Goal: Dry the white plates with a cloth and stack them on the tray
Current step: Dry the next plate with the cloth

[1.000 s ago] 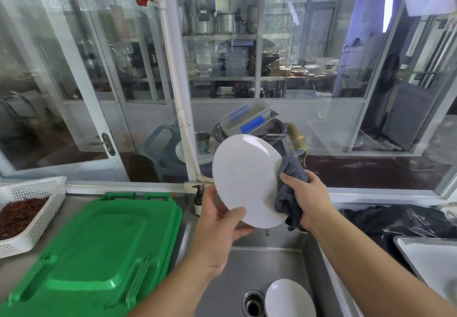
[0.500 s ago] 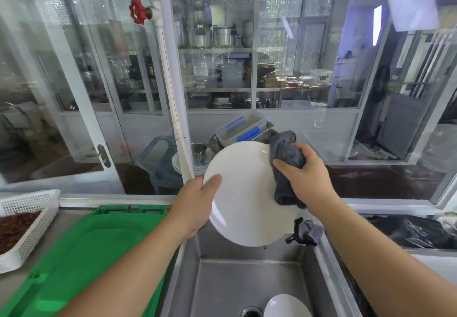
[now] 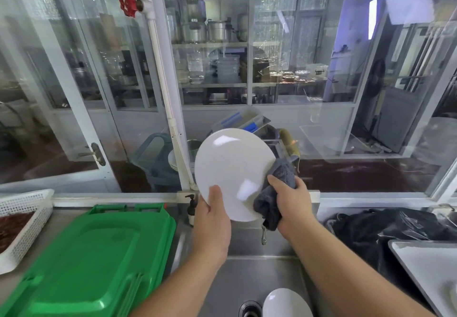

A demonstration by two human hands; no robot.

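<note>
My left hand point(image 3: 212, 215) grips the lower edge of a white plate point(image 3: 232, 171), thumb lying flat on its near face, and holds it up on edge above the steel sink point(image 3: 237, 277). My right hand point(image 3: 291, 205) is curled round a dark grey cloth point(image 3: 274, 193) and presses the bunched fabric against the plate's right rim; part of the cloth hangs below my fingers. Down in the sink basin, a 2nd white plate point(image 3: 284, 303) lies just right of the drain point(image 3: 249, 308), cut off by the bottom of the view. At the right edge sits a pale tray point(image 3: 420, 267), only its near corner showing, with a crumpled black plastic bag point(image 3: 385, 230) beside it on the counter. To the left of the sink lies a stack of green plastic lids point(image 3: 94, 262), and further left a white perforated basket point(image 3: 22, 220) holding something reddish-brown. A small pump bottle point(image 3: 191, 208) stands at the back of the sink, close to my left wrist. Behind the glass partition point(image 3: 296, 94), shelves carry metal pots.
</note>
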